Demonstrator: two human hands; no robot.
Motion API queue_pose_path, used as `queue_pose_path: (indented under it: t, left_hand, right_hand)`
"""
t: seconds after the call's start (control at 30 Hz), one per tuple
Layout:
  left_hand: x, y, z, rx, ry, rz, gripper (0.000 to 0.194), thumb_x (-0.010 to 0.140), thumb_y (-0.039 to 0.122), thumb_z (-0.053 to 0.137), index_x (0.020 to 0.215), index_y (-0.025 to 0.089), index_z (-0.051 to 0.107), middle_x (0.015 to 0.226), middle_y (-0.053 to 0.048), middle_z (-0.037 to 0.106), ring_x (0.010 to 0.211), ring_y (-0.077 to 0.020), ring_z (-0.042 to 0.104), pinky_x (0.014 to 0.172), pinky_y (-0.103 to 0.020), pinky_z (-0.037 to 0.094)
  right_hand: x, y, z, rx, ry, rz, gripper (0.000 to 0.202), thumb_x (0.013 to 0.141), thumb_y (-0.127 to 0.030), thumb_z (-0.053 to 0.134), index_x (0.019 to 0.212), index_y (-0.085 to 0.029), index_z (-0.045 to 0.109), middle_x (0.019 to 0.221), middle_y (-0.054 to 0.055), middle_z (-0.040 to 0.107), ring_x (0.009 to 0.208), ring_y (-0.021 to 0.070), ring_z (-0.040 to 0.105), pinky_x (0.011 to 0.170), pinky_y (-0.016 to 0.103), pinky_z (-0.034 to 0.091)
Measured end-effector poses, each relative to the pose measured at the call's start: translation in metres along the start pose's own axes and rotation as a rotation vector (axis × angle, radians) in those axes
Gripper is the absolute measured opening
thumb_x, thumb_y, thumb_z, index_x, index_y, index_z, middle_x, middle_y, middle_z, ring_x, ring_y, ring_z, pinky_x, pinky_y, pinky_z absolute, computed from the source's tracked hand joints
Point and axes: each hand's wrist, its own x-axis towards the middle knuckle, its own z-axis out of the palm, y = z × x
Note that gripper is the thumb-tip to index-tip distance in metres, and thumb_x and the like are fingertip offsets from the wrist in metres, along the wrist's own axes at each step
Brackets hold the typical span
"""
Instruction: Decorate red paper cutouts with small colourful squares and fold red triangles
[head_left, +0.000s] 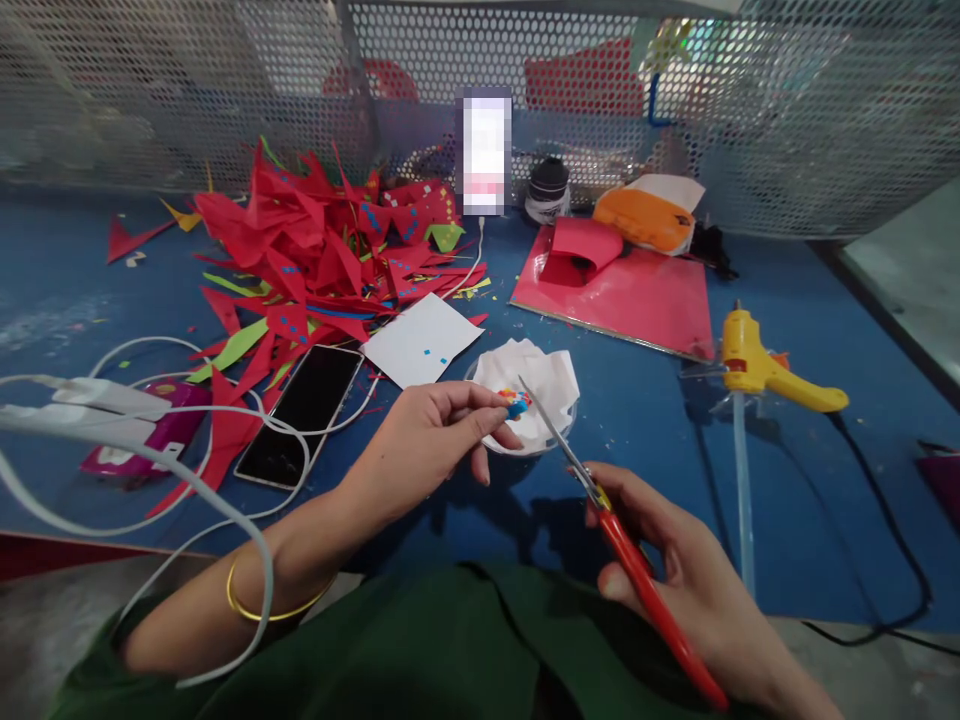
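My left hand (450, 430) pinches a small piece of blue paper (517, 409) between thumb and fingertips. It is over the near left side of a shallow bowl lined with white paper (551, 385), where tiny orange, red and blue bits lie. In my right hand (667, 560) is a pair of scissors (637, 570) with red handles, my fingers wrapped round them. Their metal blades point up and left, with the tips close to the blue paper. Whether the blades touch it I cannot tell.
Red and green paper scraps (315, 230) heap at the back left. A dark phone (304, 415) and white cables lie left. Near the bowl is a white paper square (424, 340). Behind stands a lit phone (484, 150); a yellow glue gun (772, 370) stands right, beyond a red sheet (615, 290).
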Motion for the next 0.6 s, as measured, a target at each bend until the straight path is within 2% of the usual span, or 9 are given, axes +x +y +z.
queue_pose_path:
  t: [0.13,0.37,0.6]
  left_hand:
    - [0.001,-0.001,0.001,-0.025,0.012,-0.017,0.021,0.082,0.037,0.066,0.085,0.016,0.069,0.079,-0.005,0.075,0.043,-0.0073,0.057,0.039,-0.018,0.031]
    - [0.003,-0.004,0.0,-0.053,0.016,-0.035,0.02,0.081,0.036,0.066,0.088,0.018,0.069,0.078,-0.004,0.075,0.044,-0.0082,0.058,0.038,-0.018,0.035]
    - [0.006,-0.007,0.001,-0.074,0.009,-0.05,0.017,0.081,0.032,0.065,0.09,0.018,0.068,0.077,-0.004,0.074,0.043,-0.0082,0.058,0.037,-0.017,0.035]
  right_hand:
    - [0.001,0.001,0.004,-0.038,0.041,-0.019,0.059,0.06,-0.049,0.085,0.112,-0.026,0.072,0.089,0.004,0.073,0.07,0.0198,0.066,0.062,0.028,0.058]
    - [0.0,0.006,0.007,-0.108,-0.022,-0.08,0.053,0.068,-0.041,0.082,0.12,-0.032,0.071,0.101,0.003,0.074,0.081,0.0215,0.067,0.068,0.028,0.058]
    - [0.002,0.011,0.008,-0.154,-0.005,-0.131,0.049,0.073,-0.032,0.078,0.121,-0.034,0.07,0.095,0.001,0.073,0.077,0.0195,0.066,0.066,0.027,0.056]
